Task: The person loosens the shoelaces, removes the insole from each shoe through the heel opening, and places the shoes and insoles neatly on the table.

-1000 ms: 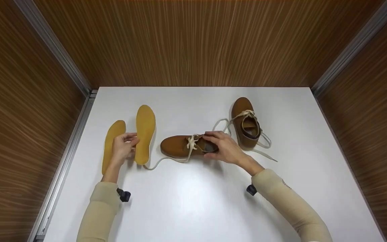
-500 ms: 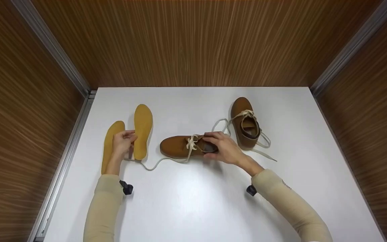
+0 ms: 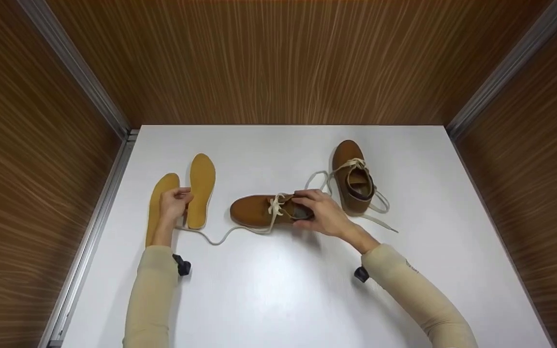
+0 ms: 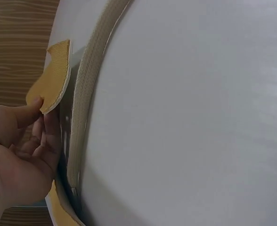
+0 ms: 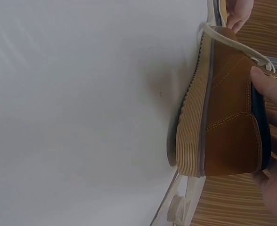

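My left hand (image 3: 173, 208) pinches the edge of a yellow insole (image 3: 202, 186), thumb on top and fingers beneath, as the left wrist view shows. A second yellow insole (image 3: 161, 193) lies to its left, partly behind the hand and wrist. In the middle a brown leather shoe (image 3: 252, 211) points left, its pale lace tied in a bow (image 3: 276, 205). My right hand (image 3: 324, 215) holds this shoe by the collar at the heel end, thumb on the near side and fingers on the far side. Its tan ridged sole (image 5: 191, 127) shows in the right wrist view.
A matching brown shoe (image 3: 347, 154) stands at the back right, toe away from me, its laces trailing on the white table (image 3: 269, 290). One loose lace end (image 3: 218, 243) runs from the middle shoe toward the held insole. Wood-grain walls (image 3: 278, 63) enclose the table.
My left hand has moved slightly left with the pinched insole, which has drawn away from the middle shoe and appears lower. The right hand and both shoes have stayed in place.
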{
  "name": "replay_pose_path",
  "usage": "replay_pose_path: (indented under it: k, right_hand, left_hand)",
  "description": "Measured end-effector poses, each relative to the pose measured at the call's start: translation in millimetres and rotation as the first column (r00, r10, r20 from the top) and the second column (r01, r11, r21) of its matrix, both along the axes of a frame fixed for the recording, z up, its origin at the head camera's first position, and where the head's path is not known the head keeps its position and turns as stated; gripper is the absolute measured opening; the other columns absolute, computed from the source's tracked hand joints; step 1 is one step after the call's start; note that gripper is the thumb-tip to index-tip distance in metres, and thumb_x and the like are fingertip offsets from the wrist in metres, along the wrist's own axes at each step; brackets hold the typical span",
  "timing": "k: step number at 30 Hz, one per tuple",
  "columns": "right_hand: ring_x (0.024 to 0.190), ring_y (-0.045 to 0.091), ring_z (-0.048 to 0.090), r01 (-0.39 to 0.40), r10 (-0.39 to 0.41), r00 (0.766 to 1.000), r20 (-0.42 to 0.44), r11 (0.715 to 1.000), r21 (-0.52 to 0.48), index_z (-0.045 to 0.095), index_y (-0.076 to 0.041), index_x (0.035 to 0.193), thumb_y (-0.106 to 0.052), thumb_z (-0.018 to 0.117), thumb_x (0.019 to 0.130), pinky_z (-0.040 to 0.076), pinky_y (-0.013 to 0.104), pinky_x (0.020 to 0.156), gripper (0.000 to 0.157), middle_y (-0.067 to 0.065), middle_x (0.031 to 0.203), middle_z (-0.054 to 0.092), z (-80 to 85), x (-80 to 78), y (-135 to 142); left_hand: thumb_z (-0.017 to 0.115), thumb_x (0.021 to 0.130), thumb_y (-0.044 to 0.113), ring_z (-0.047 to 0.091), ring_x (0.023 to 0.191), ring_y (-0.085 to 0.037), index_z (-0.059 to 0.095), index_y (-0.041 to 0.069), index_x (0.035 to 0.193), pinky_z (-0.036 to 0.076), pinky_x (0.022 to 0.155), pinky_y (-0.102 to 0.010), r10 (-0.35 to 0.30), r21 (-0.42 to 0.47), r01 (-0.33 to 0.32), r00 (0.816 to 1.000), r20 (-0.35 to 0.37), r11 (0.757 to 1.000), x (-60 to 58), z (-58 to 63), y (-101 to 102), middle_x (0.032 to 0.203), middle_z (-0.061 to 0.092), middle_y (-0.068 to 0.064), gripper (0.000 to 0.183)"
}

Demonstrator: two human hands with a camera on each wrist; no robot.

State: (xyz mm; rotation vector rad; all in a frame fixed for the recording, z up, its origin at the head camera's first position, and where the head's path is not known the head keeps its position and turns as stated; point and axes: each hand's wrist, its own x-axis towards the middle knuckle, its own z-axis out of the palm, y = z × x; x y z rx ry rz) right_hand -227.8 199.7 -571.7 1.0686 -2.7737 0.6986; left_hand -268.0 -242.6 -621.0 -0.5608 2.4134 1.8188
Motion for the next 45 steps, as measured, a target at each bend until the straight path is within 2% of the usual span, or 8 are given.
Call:
replay_pose_path:
  k: [7, 11, 15, 23, 28, 31, 36, 45]
  right_hand:
    - [0.133, 0.036, 0.06, 0.003, -0.003, 1.0, 0.001, 1.0, -0.004, 0.068, -0.01, 0.139, -0.042, 0.087, 0.086, 0.05, 0.058, 0.11, 0.066, 0.015, 0.147, 0.064, -0.9, -0.4, -0.3]
    - [0.135, 0.037, 0.059, 0.007, -0.007, 1.0, 0.02, 1.0, 0.0, 0.067, -0.009, 0.141, -0.043, 0.086, 0.086, 0.049, 0.059, 0.111, 0.067, 0.015, 0.149, 0.063, -1.2, -1.1, 0.4]
    - [0.136, 0.036, 0.059, 0.01, -0.01, 0.999, 0.031, 1.0, 0.005, 0.066, -0.01, 0.142, -0.043, 0.087, 0.085, 0.049, 0.059, 0.112, 0.069, 0.014, 0.149, 0.062, -1.0, -1.9, 1.2]
    - [0.136, 0.037, 0.057, -0.021, 0.02, 1.0, 0.013, 0.999, 0.032, 0.06, -0.01, 0.148, -0.045, 0.087, 0.084, 0.048, 0.058, 0.114, 0.077, 0.016, 0.149, 0.061, 2.6, -4.9, 2.1]
    - [0.138, 0.038, 0.056, -0.023, 0.022, 1.0, 0.016, 0.996, 0.087, 0.055, -0.01, 0.152, -0.047, 0.086, 0.085, 0.046, 0.058, 0.116, 0.083, 0.016, 0.152, 0.058, 4.2, -7.5, 0.8]
    - [0.139, 0.037, 0.055, -0.021, 0.018, 1.0, 0.022, 0.993, 0.116, 0.053, -0.01, 0.154, -0.049, 0.086, 0.084, 0.046, 0.057, 0.117, 0.087, 0.015, 0.153, 0.057, 4.3, -9.2, -0.4]
    - [0.138, 0.036, 0.056, -0.013, 0.009, 1.0, 0.03, 0.988, 0.155, 0.05, -0.011, 0.156, -0.052, 0.087, 0.082, 0.048, 0.056, 0.115, 0.092, 0.014, 0.154, 0.056, 3.5, -11.5, -3.0]
    - [0.138, 0.04, 0.057, -0.019, 0.01, 0.999, 0.041, 0.979, 0.204, 0.043, -0.015, 0.161, -0.057, 0.089, 0.078, 0.053, 0.059, 0.108, 0.104, 0.013, 0.156, 0.052, -1.6, -15.2, -8.1]
  left_hand:
    - [0.069, 0.099, 0.008, 0.062, 0.072, -0.003, 0.073, -0.004, 0.126, 0.051, 0.058, -0.015, -0.025, -0.141, 0.019, 0.999, -0.041, 0.99, -1.5, -6.8, -2.0, 0.108, 0.076, -0.015, 0.03]
    - [0.07, 0.099, 0.011, 0.072, 0.095, -0.018, 0.075, 0.0, 0.124, 0.05, 0.075, -0.016, -0.033, -0.258, 0.011, 0.996, -0.08, 0.966, -1.6, -7.9, 0.9, 0.119, 0.077, -0.022, 0.028]
    - [0.07, 0.099, 0.011, 0.073, 0.115, -0.033, 0.075, 0.001, 0.125, 0.051, 0.087, -0.022, -0.04, -0.312, 0.002, 0.993, -0.115, 0.95, 0.2, -6.5, 6.7, 0.123, 0.076, -0.022, 0.028]
    - [0.072, 0.099, 0.019, 0.071, 0.116, -0.04, 0.072, 0.0, 0.128, 0.058, 0.098, -0.045, -0.131, -0.359, 0.061, 0.976, -0.175, 0.932, 8.0, 1.9, 23.2, 0.126, 0.072, -0.024, 0.035]
    - [0.071, 0.101, 0.029, 0.062, 0.126, -0.042, 0.069, 0.0, 0.132, 0.051, 0.109, -0.054, -0.261, -0.508, 0.158, 0.956, -0.137, 0.847, 16.0, 5.0, 30.0, 0.132, 0.066, -0.024, 0.042]
    - [0.07, 0.102, 0.027, 0.059, 0.13, -0.044, 0.068, -0.002, 0.133, 0.049, 0.112, -0.055, -0.334, -0.597, 0.201, 0.935, -0.119, 0.776, 19.3, 5.0, 32.9, 0.136, 0.065, -0.025, 0.042]
    - [0.068, 0.103, 0.022, 0.054, 0.139, -0.047, 0.063, -0.003, 0.14, 0.045, 0.118, -0.058, -0.42, -0.672, 0.267, 0.905, -0.072, 0.691, 23.4, 4.5, 35.6, 0.148, 0.059, -0.028, 0.045]
    - [0.072, 0.101, 0.027, 0.051, 0.142, -0.047, 0.058, -0.002, 0.146, 0.043, 0.119, -0.059, -0.494, -0.698, 0.353, 0.87, -0.002, 0.624, 27.3, -1.1, 33.3, 0.151, 0.055, -0.029, 0.055]
